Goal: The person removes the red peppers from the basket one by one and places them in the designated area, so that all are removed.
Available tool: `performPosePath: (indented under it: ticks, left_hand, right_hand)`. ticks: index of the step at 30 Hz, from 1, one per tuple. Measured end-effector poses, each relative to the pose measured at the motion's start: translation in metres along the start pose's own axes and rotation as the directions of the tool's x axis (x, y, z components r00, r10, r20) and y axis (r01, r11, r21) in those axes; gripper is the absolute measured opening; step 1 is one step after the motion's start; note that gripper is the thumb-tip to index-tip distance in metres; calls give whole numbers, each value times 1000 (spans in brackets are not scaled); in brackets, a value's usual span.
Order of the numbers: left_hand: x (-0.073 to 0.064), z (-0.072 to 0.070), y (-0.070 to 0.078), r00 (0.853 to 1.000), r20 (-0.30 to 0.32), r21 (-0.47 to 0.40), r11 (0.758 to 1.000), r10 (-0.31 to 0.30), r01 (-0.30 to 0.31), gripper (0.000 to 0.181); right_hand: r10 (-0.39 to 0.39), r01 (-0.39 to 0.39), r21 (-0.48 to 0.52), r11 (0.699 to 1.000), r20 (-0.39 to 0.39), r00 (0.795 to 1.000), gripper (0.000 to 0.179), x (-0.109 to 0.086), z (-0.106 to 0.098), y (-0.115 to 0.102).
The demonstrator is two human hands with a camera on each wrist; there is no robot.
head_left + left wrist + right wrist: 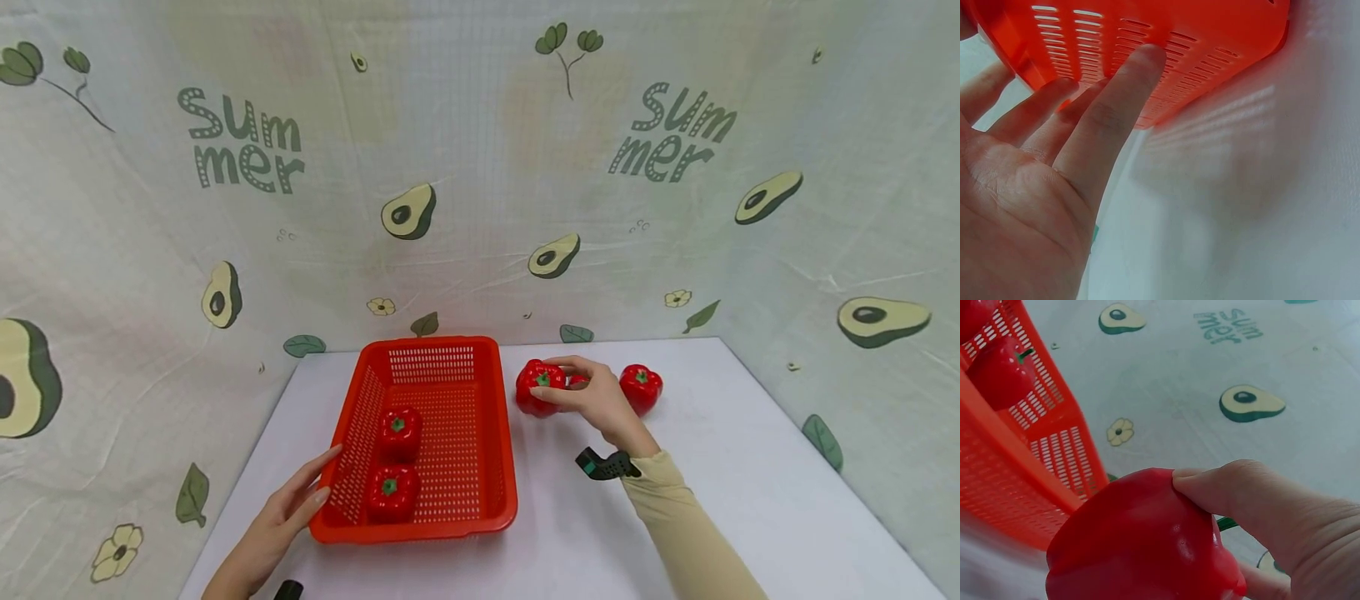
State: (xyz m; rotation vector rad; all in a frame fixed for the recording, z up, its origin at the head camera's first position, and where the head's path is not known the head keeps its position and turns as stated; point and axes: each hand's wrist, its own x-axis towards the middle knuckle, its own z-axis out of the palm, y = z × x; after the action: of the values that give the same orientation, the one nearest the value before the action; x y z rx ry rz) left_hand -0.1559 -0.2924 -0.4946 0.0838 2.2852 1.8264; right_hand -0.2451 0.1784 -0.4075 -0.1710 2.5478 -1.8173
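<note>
My right hand grips a red bell pepper with a green stem, just right of the red basket. In the right wrist view, the thumb presses on top of the held bell pepper. My left hand rests against the basket's left side near the front, fingers fairly straight. From the left wrist view, a fingertip lies along the slotted basket wall. Inside the basket, two red bell peppers, a rear one and a front one, sit toward the left.
Another red bell pepper stands on the white table right of my right hand. Behind the fingers shows part of a further red thing, mostly hidden. A cloth printed with avocados hangs behind and at both sides.
</note>
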Motion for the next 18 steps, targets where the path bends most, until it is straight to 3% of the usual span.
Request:
performPosePath:
  ticks: [18]
  left_hand:
    - [1, -2, -3, 1000, 0, 16, 1000, 11, -11, 53]
  right_hand:
    - [66, -66, 9, 998, -69, 995, 62, -8, 23, 46]
